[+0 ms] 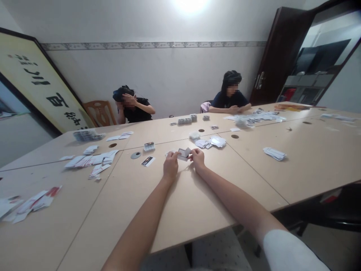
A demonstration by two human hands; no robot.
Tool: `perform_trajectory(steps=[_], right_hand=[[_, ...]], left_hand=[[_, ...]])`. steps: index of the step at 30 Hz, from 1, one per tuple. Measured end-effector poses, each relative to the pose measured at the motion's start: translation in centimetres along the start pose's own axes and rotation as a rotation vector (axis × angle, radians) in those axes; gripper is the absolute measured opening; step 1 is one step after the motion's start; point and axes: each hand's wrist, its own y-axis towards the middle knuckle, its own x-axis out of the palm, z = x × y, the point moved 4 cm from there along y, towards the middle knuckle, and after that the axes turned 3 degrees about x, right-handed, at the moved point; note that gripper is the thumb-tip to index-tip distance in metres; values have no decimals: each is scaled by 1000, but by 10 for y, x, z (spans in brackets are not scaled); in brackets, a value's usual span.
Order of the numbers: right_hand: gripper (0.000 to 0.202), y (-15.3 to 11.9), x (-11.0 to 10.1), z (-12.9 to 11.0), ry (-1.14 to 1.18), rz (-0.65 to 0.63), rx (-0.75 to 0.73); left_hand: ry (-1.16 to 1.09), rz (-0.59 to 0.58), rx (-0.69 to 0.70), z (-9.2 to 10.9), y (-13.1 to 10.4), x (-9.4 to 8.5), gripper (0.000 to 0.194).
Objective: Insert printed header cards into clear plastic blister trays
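Observation:
My left hand (170, 167) pinches the left side of a small whitish folded card piece (184, 154), which looks like a little box with a raised flap. On its right side, the fingers of my right hand (198, 159) are closed on it too. Just past my hands, flat white card pieces (216, 141) lie in a loose pile beside a clear plastic stack (195, 136). Left of my left hand are a printed card (148, 161), a small stack of boxes (149, 146) and a grey round cap (136, 155).
White card pieces (97, 160) cover part of the table's left side. A bundle of cards (274, 154) lies to the right. Two people (135, 109) sit across the table (222, 199), near small stacks (184, 121) and scattered packets (261, 119). Round holes (235, 136) pierce the tabletop.

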Motion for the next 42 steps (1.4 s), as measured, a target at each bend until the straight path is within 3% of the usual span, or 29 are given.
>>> perform_trajectory(steps=[13, 23, 30, 36, 42], right_hand=[[10, 21, -13, 10, 234, 95, 199], [14, 28, -21, 5, 251, 148, 161], [7, 17, -16, -7, 74, 31, -30], [11, -7, 2, -21, -189, -198, -328], [10, -21, 16, -24, -405, -362, -548]], left_hand=[[37, 23, -68, -13, 2, 3, 37], [-4, 10, -44, -19, 5, 9, 33], [-3, -146, 29, -13, 1, 19, 22], [21, -189, 49, -10, -2, 20, 40], [70, -211, 66, -10, -1, 23, 32]])
